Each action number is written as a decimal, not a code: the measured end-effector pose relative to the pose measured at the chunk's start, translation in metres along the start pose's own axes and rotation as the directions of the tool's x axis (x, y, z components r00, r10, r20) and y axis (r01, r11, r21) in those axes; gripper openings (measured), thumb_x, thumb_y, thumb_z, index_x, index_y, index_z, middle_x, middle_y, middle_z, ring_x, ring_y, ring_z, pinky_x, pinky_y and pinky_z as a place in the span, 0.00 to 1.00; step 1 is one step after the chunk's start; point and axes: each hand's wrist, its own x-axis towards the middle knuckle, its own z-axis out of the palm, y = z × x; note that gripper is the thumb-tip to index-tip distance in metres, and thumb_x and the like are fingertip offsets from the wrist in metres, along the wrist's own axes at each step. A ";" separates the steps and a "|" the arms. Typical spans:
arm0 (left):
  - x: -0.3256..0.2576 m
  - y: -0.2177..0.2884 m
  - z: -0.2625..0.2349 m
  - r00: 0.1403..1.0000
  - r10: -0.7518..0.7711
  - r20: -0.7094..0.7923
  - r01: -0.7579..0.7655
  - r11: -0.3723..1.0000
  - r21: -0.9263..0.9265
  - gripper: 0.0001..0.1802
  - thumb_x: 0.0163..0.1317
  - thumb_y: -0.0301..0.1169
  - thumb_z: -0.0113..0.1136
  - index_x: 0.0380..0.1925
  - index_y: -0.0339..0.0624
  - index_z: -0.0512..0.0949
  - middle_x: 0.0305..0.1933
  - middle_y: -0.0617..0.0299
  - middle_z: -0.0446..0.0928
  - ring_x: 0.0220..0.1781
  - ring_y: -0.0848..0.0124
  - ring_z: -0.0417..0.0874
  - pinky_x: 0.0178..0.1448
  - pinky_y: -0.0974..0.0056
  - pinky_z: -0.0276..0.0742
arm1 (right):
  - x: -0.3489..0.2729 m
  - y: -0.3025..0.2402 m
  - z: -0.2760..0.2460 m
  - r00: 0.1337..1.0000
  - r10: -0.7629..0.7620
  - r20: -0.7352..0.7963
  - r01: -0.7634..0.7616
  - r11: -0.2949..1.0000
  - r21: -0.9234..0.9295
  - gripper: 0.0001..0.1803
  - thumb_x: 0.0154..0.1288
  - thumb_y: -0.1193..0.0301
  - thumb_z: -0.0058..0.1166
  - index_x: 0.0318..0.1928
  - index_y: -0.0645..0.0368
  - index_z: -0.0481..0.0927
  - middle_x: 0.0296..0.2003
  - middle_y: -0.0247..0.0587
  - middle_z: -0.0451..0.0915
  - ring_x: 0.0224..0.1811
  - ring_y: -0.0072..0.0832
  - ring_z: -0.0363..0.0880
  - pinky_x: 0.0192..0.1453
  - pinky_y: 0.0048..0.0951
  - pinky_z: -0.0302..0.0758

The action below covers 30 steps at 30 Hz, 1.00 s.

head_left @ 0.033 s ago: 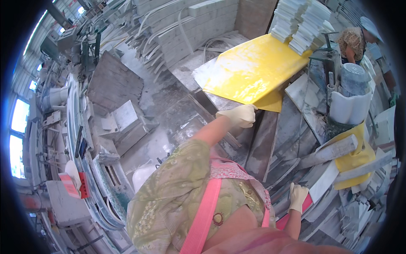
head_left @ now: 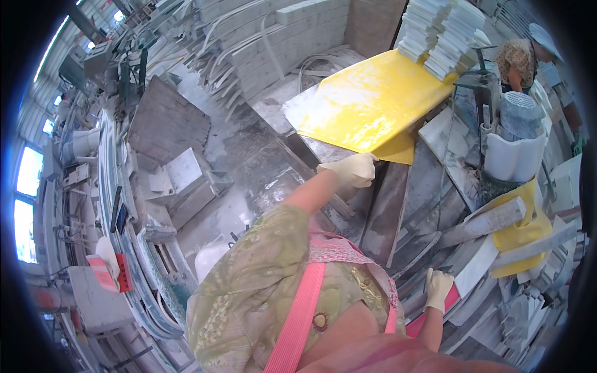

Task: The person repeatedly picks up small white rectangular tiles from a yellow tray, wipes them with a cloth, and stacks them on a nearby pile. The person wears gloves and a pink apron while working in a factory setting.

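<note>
My left hand (head_left: 351,170), in a cream glove, is closed right at the near edge of a shiny yellow sheet (head_left: 379,93) that looks wet. Its curled fingers hide whatever they may hold. The sheet lies over a raised flat surface, and one corner of it hangs down on the near side. Lower right, my right hand (head_left: 439,288) wears the same kind of glove and is also closed. It is beside a pale slab (head_left: 476,264) and a pink strip (head_left: 451,297); what is inside its fingers cannot be seen.
Stacks of white slabs (head_left: 435,43) stand on the sheet's far end. At the right are a motor-like machine (head_left: 521,115) and another yellow sheet (head_left: 532,248) under stone strips. A bent-over person (head_left: 517,65) is at the far right. A stone block (head_left: 183,180) stands left.
</note>
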 end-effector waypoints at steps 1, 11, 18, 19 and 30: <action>0.000 0.000 0.000 1.000 0.002 -0.009 -0.002 1.000 0.004 0.17 0.54 0.39 0.59 0.14 0.41 0.83 0.20 0.53 0.80 0.31 0.54 0.81 0.68 0.54 0.70 | 0.000 0.001 0.001 1.000 -0.006 -0.012 0.006 1.000 0.007 0.22 0.65 0.59 0.56 0.22 0.63 0.86 0.23 0.54 0.84 0.29 0.52 0.83 0.46 0.51 0.76; -0.001 0.001 -0.001 0.998 -0.016 -0.057 0.014 0.999 -0.044 0.14 0.51 0.36 0.59 0.13 0.41 0.82 0.19 0.53 0.79 0.32 0.55 0.82 0.69 0.55 0.70 | -0.001 0.007 0.021 0.996 0.076 0.037 -0.075 0.997 -0.029 0.20 0.63 0.62 0.56 0.25 0.67 0.87 0.24 0.56 0.84 0.31 0.55 0.83 0.47 0.51 0.77; -0.002 0.006 -0.006 0.999 -0.037 -0.016 0.038 0.999 0.039 0.14 0.52 0.36 0.58 0.13 0.43 0.84 0.19 0.54 0.80 0.33 0.57 0.82 0.72 0.56 0.69 | -0.002 0.006 0.017 0.998 0.046 0.031 -0.046 0.999 0.010 0.21 0.66 0.61 0.54 0.22 0.62 0.85 0.24 0.52 0.84 0.32 0.52 0.83 0.48 0.50 0.74; -0.002 0.007 -0.006 0.999 -0.034 -0.017 0.035 0.998 0.057 0.14 0.52 0.36 0.58 0.14 0.43 0.84 0.19 0.54 0.80 0.33 0.57 0.82 0.72 0.56 0.69 | -0.002 0.005 0.015 0.997 0.057 0.045 -0.058 0.998 0.014 0.20 0.65 0.62 0.54 0.23 0.63 0.86 0.24 0.53 0.84 0.32 0.52 0.83 0.48 0.50 0.74; -0.001 0.004 -0.006 0.996 0.036 -0.084 -0.034 0.999 0.029 0.14 0.51 0.36 0.58 0.12 0.43 0.82 0.18 0.56 0.78 0.30 0.58 0.79 0.61 0.57 0.72 | -0.003 0.000 0.009 0.998 0.028 0.064 -0.021 0.995 -0.096 0.20 0.69 0.62 0.53 0.23 0.60 0.86 0.25 0.50 0.85 0.32 0.49 0.83 0.47 0.48 0.73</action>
